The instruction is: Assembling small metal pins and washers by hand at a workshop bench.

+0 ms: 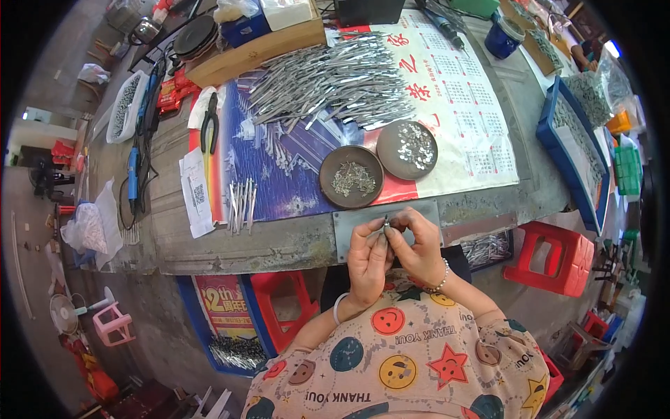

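Grey metal fills the bench in front of us: a broad heap of thin silvery metal strips (335,84) lies on the blue-and-red printed sheet (279,160), and nearer the edge sit two shallow round brown dishes, the left dish (352,177) holding a tangle of tiny grey metal bits, the right dish (407,149) holding pale flat pieces. We work just above the flat grey metal plate (349,227) set at the bench edge. Our left hand (368,262) and right hand (415,244) meet there, fingertips touching, both pinched on one small grey metal part (386,222) that pokes up between them; it is too small for us to tell its exact shape or whether a second piece is being fitted to it. To do this step well, we judge that we should keep the part low over the plate, so a slip drops it there and not into our lap, hold it with the left fingertips steady and let the right do the fine turning or pressing, and keep our wrists close together. A small row of grey strips (241,206) lies to the left, well apart from our hands, and black-handled pliers (209,126) rest farther back.
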{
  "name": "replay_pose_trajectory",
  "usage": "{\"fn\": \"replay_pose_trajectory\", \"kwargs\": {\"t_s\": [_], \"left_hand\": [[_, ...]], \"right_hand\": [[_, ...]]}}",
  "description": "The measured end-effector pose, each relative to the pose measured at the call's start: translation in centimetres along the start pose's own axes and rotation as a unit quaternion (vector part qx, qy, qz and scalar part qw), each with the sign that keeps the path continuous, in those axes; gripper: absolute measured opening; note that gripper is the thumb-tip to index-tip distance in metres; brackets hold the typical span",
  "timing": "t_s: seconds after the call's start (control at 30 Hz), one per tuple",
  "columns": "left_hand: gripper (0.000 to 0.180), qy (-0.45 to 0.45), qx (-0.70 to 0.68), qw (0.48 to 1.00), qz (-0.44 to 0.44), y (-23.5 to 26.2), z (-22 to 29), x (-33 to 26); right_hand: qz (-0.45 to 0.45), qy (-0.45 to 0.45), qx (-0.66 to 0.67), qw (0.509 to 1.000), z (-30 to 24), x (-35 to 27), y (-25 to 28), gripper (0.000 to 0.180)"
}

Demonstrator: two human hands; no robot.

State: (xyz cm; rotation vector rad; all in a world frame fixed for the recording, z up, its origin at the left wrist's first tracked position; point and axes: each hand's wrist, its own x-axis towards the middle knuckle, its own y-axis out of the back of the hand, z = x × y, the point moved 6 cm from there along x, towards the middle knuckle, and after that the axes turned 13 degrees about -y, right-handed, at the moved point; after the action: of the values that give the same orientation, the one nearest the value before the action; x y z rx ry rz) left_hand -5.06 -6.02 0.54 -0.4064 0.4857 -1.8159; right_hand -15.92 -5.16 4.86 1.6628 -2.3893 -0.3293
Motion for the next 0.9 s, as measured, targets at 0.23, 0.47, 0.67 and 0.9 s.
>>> {"fn": "replay_pose_trajectory", "kwargs": {"t_s": [0.23, 0.47, 0.67, 0.9], "left_hand": [[0.025, 0.005, -0.004, 1.0, 0.001, 0.0, -0.4, 0.2], [0.031, 0.012, -0.02, 0.998, -0.061, -1.2, 0.6, 0.3], [0.038, 0.055, 0.063, 0.988, -0.127, -1.4, -0.2, 0.9], [0.035, -0.019, 0.131, 0.982, -0.137, -1.6, 0.2, 1.2]], "right_hand": [[0.062, 0.038, -0.116, 0.991, -0.3, -0.3, -0.5, 0.012], [-0.13, -0.154, 0.147, 0.968, 0.8, 1.0, 0.3, 0.02], [-0.067, -0.184, 0.126, 0.972, 2.4, 1.0, 1.6, 0.019], [-0.005, -0.095, 0.059, 0.994, 1.5, 1.1, 1.7, 0.023]]}}
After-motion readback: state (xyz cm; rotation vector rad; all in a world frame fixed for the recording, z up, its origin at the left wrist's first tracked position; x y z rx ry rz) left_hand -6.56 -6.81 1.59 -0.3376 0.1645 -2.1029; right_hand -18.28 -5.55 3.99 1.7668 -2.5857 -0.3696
